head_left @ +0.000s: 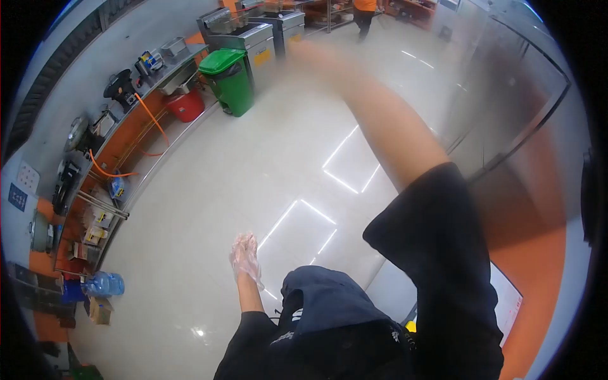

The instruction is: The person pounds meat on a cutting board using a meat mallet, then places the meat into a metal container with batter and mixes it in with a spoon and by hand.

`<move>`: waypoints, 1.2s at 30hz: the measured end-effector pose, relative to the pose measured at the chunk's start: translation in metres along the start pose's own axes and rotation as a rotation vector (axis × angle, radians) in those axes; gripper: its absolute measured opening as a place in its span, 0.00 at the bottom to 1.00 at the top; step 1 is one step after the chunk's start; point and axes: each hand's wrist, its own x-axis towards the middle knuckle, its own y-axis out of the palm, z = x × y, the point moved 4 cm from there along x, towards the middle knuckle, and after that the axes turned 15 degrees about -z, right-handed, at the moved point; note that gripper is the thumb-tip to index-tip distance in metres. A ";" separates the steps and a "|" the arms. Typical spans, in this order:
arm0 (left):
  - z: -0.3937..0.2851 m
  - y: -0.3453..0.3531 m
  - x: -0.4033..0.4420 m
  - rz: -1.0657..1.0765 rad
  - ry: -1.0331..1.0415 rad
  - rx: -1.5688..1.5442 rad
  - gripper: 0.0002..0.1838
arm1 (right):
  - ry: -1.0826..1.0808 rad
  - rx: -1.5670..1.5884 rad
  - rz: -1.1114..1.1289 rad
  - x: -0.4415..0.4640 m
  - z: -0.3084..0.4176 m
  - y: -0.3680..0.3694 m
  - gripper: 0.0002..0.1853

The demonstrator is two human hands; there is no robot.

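Observation:
My left hand (246, 256) wears a clear, wrinkled plastic glove and hangs low over the tiled floor. Its fingers look loosely stretched out, and no object shows in them. My right arm reaches far forward and up across the view. At its end my right hand (301, 56) is smeared by motion, so its fingers and anything in them cannot be made out. In the picture it overlaps the floor just right of the metal fryer cabinets (259, 50). A dark apron (329, 297) covers the front of my body.
A green pedal bin (234, 88) and a red bucket (185, 105) stand by the steel counter (149, 85) on the left. Orange hoses lead from burners. A large blue water bottle (106, 284) sits lower left. A glass-like panel (500, 82) rises right; a person in orange (363, 12) stands far off.

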 end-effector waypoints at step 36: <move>-0.046 0.243 0.272 0.019 0.264 0.432 0.22 | 0.147 1.093 1.776 -0.372 -0.083 0.343 0.25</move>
